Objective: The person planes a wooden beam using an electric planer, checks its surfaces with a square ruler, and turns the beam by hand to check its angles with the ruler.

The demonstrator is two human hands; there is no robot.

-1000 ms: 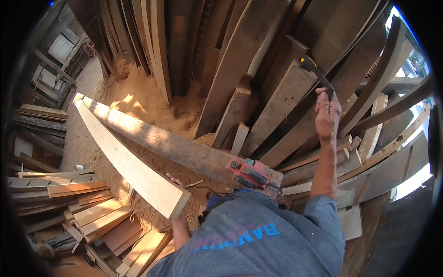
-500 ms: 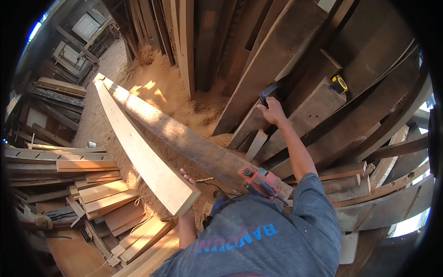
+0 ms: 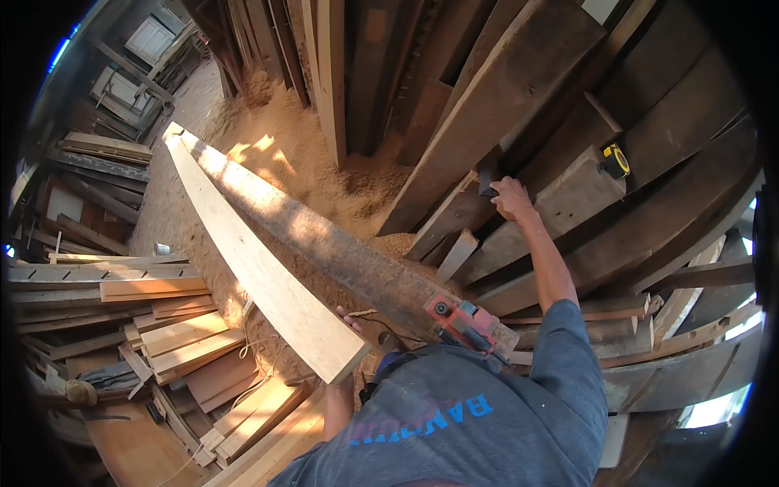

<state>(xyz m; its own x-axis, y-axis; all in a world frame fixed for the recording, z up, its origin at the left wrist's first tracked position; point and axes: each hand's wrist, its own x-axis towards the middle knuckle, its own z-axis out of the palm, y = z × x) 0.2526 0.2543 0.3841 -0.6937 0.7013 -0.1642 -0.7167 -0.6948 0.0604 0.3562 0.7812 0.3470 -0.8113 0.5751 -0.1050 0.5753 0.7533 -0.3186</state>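
Note:
My left hand (image 3: 341, 390) is wrapped round the near end of a long pale wooden plank (image 3: 268, 276) from below, its fingertips showing past the far edge. The plank's other end rests by the far end of a long dark beam (image 3: 324, 243). Out to the right, my right hand (image 3: 513, 200) grips a small dark flat object (image 3: 488, 180) whose kind I cannot make out, beside the upright timbers. A red electric planer (image 3: 466, 325) lies on the near end of the beam, close to my body.
A yellow tape measure (image 3: 618, 161) sits on a timber end at the right. Leaning boards (image 3: 495, 122) stand ahead over sawdust (image 3: 276, 146). Stacked offcuts (image 3: 191, 341) lie at the left, and a cord (image 3: 381, 323) runs near the planer.
My right hand has moved slightly right in view, with the dark object turned in its grip. The plank's near end has shifted a little to the right with my left hand.

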